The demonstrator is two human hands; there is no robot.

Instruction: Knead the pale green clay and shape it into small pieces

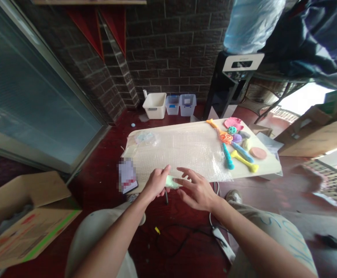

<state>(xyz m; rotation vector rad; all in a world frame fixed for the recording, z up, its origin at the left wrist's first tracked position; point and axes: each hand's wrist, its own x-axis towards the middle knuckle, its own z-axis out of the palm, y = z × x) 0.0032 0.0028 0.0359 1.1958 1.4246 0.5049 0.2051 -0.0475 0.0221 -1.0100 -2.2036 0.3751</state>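
Note:
Over the near edge of the table, my left hand [157, 182] is closed round a small pale green thing [172, 182]. The thing looks soft or wrapped in clear film; its exact kind does not show. My right hand [196, 188] is open beside it, fingers spread, with the index fingertip at the thing's right end. Beneath and beyond both hands lies a sheet of bubble wrap [182, 148] across the table [261, 164]. A clear plastic bag [146, 138] with pale contents rests at the table's far left.
Toys lie at the table's right: a yellow one [245, 161], a teal one [228, 156], an orange netted one [225, 138] and several others. A phone-like device [130, 187] sits at the left corner. Cardboard box [41, 231] at left, power strip [224, 245] below, water dispenser [229, 77] behind.

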